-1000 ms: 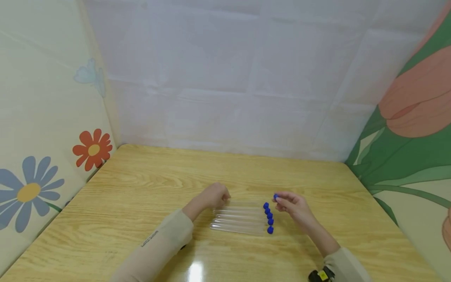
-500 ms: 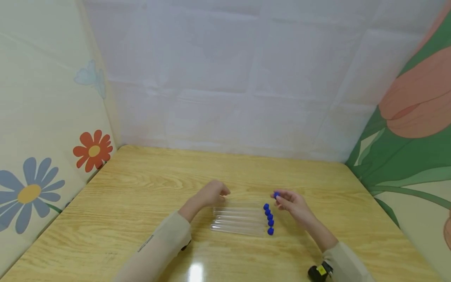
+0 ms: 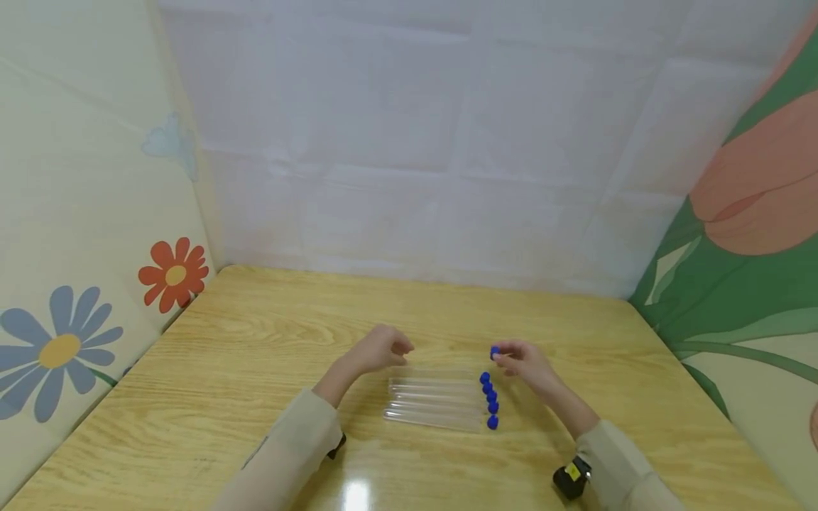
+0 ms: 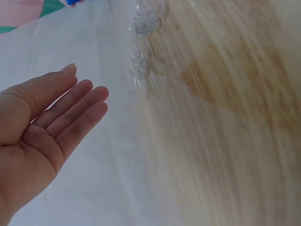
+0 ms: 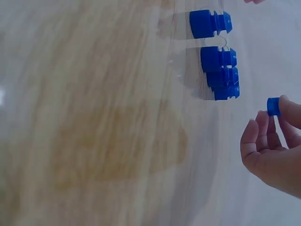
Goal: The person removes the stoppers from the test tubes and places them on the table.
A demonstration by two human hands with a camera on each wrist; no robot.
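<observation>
Several clear test tubes lie side by side on the table, rounded ends to the left. Along their right ends runs a slanting row of blue ribbed stoppers; the right wrist view shows these stoppers larger. Between thumb and fingertips my right hand pinches another blue stopper, held beyond the row's far end. Its exposed end points out past the thumb in the right wrist view. My left hand hovers by the tubes' far left corner, fingers loosely extended and holding nothing.
The wood-grain table stretches around the tubes on all sides. A white cloth hangs behind it, with flower-printed panels at left and right. A black wrist camera sits at the right sleeve.
My left hand has risen off the farthest tube's left end and drifted left, its fingers loosening. My right hand, still pinching the stopper, has shifted slightly left.
</observation>
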